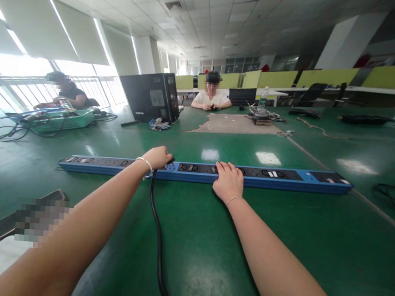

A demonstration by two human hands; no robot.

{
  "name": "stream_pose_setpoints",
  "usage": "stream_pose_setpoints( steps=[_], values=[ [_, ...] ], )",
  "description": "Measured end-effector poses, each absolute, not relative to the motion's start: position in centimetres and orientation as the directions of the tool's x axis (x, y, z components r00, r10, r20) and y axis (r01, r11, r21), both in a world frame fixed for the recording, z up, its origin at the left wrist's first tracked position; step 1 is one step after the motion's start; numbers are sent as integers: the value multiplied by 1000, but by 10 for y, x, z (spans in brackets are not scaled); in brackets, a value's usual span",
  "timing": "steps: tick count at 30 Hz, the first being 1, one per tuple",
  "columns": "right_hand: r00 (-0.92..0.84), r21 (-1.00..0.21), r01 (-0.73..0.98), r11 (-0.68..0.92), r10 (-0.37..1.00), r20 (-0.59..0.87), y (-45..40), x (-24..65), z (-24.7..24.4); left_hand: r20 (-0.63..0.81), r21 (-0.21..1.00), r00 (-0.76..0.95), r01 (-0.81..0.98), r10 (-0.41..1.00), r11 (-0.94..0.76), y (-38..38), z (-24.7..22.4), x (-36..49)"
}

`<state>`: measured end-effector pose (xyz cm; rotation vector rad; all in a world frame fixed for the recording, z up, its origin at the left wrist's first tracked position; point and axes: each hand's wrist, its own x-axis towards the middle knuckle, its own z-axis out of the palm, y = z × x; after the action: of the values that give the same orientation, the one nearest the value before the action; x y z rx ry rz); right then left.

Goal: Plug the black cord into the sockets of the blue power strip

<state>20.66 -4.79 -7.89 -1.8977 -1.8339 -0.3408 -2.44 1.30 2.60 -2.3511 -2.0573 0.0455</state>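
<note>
A long blue power strip [270, 183] with black socket panels lies across the green table. My left hand [158, 157] is closed round a black plug [171, 161] at the strip, left of its middle. From under that hand a thick black cable [159, 236] runs down towards the bottom edge. My right hand [229, 180] rests on the strip to the right of the middle, its fingers spread over the sockets and its palm by the front side. The plug's prongs are hidden.
Across the green table [191, 143] sits a person [211, 96]; another person [65, 93] is at the left. Also there: a black computer case [150, 97], gloves [158, 125], a green basket [66, 120] with cables, a bottle [263, 97], and a black cable [393, 197] at right.
</note>
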Motion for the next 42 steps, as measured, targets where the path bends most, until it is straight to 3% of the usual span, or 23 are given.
stream_pose_setpoints(
  steps=[14, 26, 35, 42],
  values=[
    [75, -148, 989, -2, 870, 488, -48, 206, -78, -12, -73, 151, 986, 989, -151, 13, 2, -18],
    [73, -135, 991, -9, 880, 470, -49, 206, -78, -90, -131, 165, 976, 982, -176, 14, 9, -4],
    [75, -130, 991, -17, 889, 452, -50, 206, -76, -7, -94, 115, 989, 993, -115, -2, -5, -5],
    [68, -118, 993, -16, 891, 448, -51, 207, -76, -77, -66, 137, 988, 988, -142, 10, 4, -4]
  ],
)
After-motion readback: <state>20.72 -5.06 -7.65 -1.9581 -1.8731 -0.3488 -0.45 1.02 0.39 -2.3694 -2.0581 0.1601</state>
